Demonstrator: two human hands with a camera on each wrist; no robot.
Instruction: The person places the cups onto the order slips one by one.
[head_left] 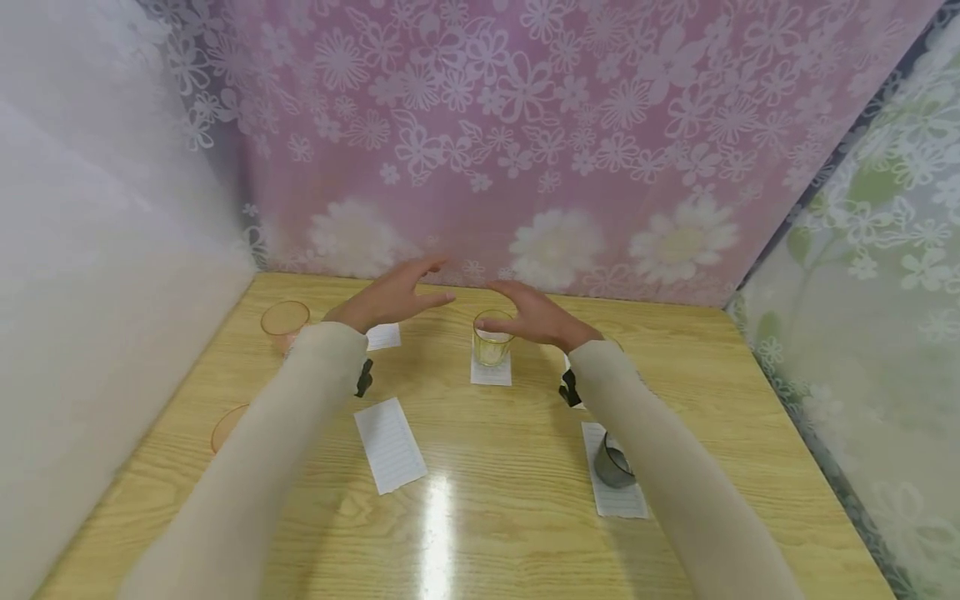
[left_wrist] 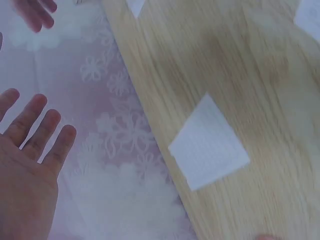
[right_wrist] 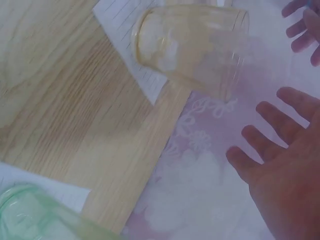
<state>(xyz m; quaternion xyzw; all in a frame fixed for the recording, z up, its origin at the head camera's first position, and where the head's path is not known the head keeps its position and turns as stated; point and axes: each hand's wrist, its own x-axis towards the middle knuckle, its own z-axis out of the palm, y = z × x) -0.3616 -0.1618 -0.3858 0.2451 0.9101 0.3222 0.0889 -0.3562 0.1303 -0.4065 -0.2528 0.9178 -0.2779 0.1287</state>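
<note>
Both hands are held above the far side of the table with nothing in them. My left hand [head_left: 393,296] is over a small white paper [head_left: 384,336], its fingers extended and spread in the left wrist view. My right hand [head_left: 536,317] hovers by a clear yellow glass [head_left: 491,346], which stands upright on a paper slip [head_left: 491,377]. In the head view the right thumb overlaps the glass rim; the right wrist view has the straight fingers apart from the glass [right_wrist: 190,50]. A green glass [right_wrist: 40,217] on lined paper appears there too, mostly hidden by the forearm in the head view.
A grey glass [head_left: 613,468] sits on lined paper [head_left: 622,502] at the right. Two pinkish-orange glasses [head_left: 283,329] stand at the left, partly behind the left sleeve. One more lined paper [head_left: 390,446] lies left of centre. Flowered cloth [head_left: 480,167] hangs along the back edge.
</note>
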